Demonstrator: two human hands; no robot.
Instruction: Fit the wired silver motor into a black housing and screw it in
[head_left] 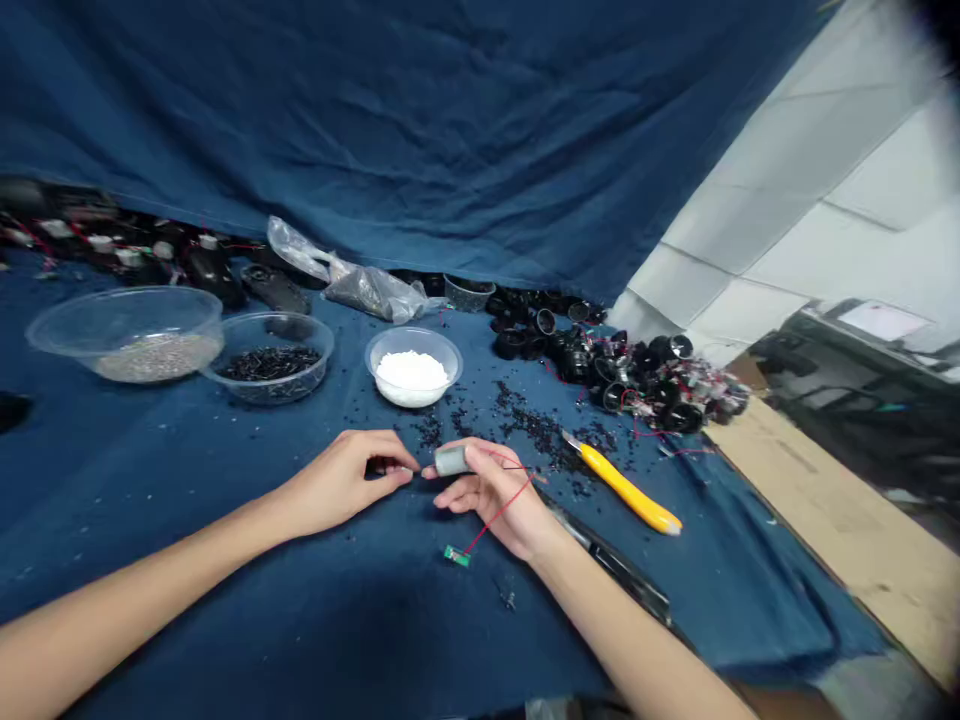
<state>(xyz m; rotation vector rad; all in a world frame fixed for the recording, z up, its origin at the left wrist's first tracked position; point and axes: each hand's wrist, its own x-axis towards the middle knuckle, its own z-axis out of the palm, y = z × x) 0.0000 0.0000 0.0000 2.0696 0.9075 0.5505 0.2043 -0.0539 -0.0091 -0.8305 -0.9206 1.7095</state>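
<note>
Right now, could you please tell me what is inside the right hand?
In the right hand is a grey cylinder; the end toward the left hand shows. The rest is covered, so its other end cannot be seen.

Workshop, I'd say, an electronics sort. Before me, blue-covered bench (330, 620); wire-strewn heap of black parts (634, 372), right of centre; clear tub (296, 390) of small black pieces (271, 363), left; green circuit board (457, 556), lower centre; yellow-handled knife (626, 488), right.
</note>
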